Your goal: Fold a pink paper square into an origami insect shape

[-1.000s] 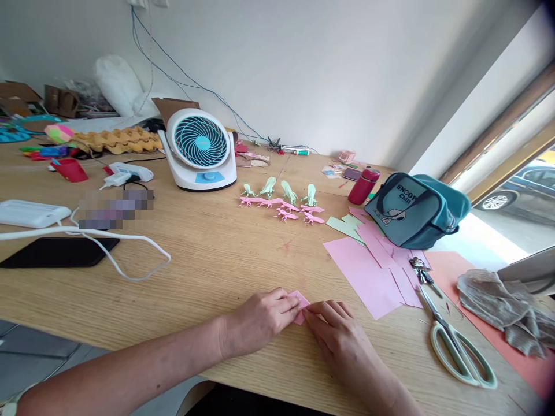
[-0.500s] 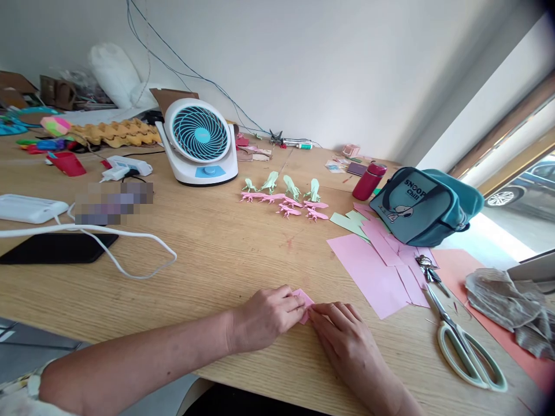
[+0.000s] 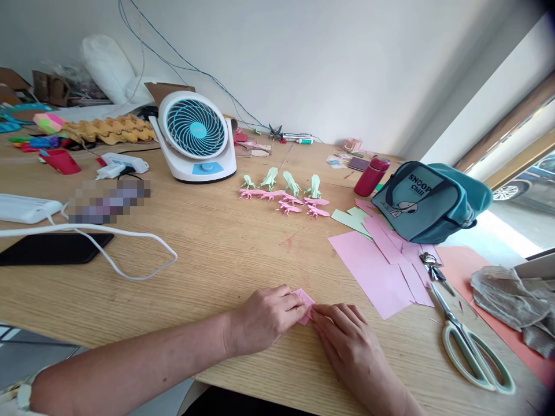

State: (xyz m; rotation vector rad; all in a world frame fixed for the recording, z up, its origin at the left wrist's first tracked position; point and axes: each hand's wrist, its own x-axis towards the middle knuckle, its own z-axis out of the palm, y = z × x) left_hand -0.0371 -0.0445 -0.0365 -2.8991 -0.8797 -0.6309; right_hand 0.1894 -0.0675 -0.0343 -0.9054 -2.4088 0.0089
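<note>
On the table point(image 3: 225, 242), my right hand point(image 3: 350, 341) is pinching the small pink paper point(image 3: 307, 297); my left hand point(image 3: 266, 320) is covering part of it — thumb hidden, so I can't tell its grip.

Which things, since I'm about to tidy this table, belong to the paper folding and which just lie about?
Likely the job's:
small pink paper
loose pink sheets
folded paper figures
scissors

Apparently just lying about:
fan
red bottle
teal bag
grey cloth
</note>
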